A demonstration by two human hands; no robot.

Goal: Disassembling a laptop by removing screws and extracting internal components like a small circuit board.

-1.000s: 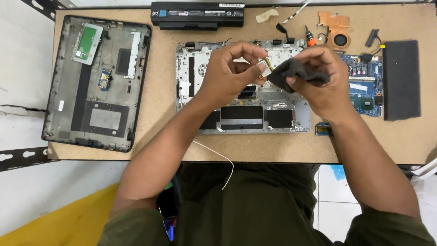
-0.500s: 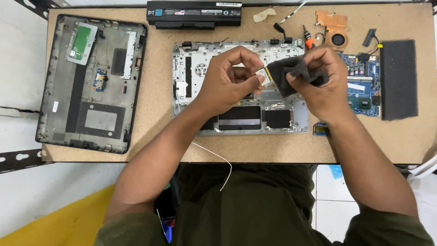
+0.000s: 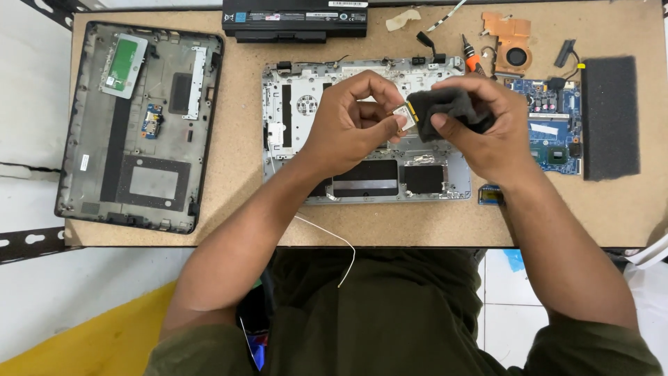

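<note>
While the left hand [image 3: 348,125] pinches a small card [image 3: 406,115] at frame centre, above the open chassis [image 3: 362,174], the right hand [image 3: 480,129] grips a dark cloth [image 3: 449,108] touching the card's right end, its long axis running roughly left-right between both hands.
</note>
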